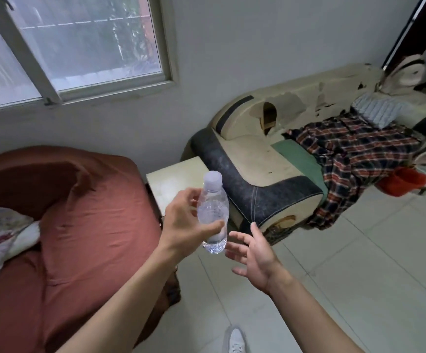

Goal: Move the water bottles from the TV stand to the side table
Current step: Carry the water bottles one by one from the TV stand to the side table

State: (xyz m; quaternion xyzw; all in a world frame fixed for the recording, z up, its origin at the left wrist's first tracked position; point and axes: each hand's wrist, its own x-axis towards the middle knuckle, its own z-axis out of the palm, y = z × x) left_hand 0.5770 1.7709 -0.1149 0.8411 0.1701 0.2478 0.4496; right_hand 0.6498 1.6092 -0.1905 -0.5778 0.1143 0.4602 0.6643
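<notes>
Fingers and thumb of the left hand (184,220) curled round a clear water bottle (213,215), the thumb lying across its lower body, holding it upright with a slight tilt in the air at the centre of the view. Its pale cap (213,178) pointed toward 12 o'clock. At 4 o'clock from the bottle, just beside its base, the right hand (254,256) hung with fingers spread and relaxed, holding nothing and apart from the bottle. Behind the bottle, toward 11 o'clock, stood the pale side table (171,180), wedged between a bed with a rust-red sheet (79,225) at 9 o'clock and a worn sofa (270,159) at 2 o'clock. A plaid blanket (352,159) lay over the sofa seat. At 6 o'clock a white shoe (236,340) stood on the tiled floor (359,263).
</notes>
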